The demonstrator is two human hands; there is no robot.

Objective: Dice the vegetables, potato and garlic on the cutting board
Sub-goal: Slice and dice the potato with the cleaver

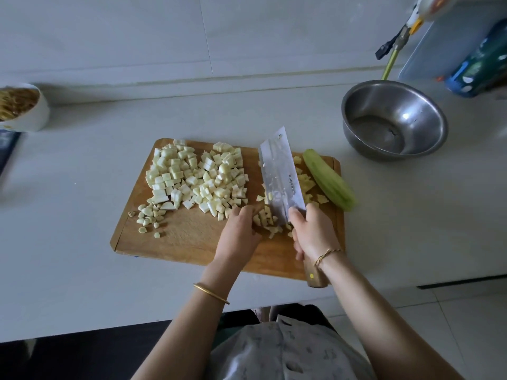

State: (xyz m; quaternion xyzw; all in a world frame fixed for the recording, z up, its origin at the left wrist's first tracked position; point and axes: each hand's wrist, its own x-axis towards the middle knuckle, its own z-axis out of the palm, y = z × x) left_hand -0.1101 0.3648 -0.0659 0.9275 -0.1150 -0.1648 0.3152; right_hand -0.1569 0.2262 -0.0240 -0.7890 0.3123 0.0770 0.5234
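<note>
Right hand is gripping the cleaver; left hand, fingers curled, is bracing potato bits between them, though I cannot tell if it is gripping them. On the cutting board, pale dice and garlic pieces are lying cut beyond and left of the left hand. A peeled green vegetable is waiting whole beyond the right.

**Board**: wooden, rectangular, laid flat. **Cubes**: pale, whitish, heaped over the far-left half of the board. **Garlic pieces**: small, cream, scattered just left of and nearer than the heap. **Potato dice**: small, yellowish, gathered at the middle front; more are seen right of the blade. **Gourd**: peeled, pale green, uncut, laid diagonally on the right edge, its near end past the board. **Cleaver**: set edge-down among the potato dice, bits stuck to its face.
</note>
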